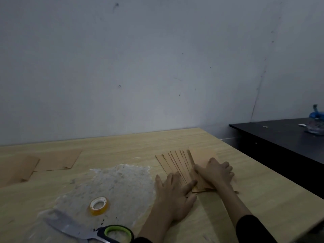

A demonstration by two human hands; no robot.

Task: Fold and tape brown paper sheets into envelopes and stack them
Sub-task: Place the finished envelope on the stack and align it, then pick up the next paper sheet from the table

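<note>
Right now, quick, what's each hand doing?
Left hand: open, flat on the fanned brown sheets.
Right hand: open, pressing the top sheet.

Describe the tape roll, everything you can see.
The tape roll is a small ring: a white core with a thin winding of amber-tinted clear tape. It lies flat, hole up, on the scuffed whitish patch of the light wooden table. The scissors lie nearer the camera and the left hand is to its right; neither touches it. No loose end shows.
</note>
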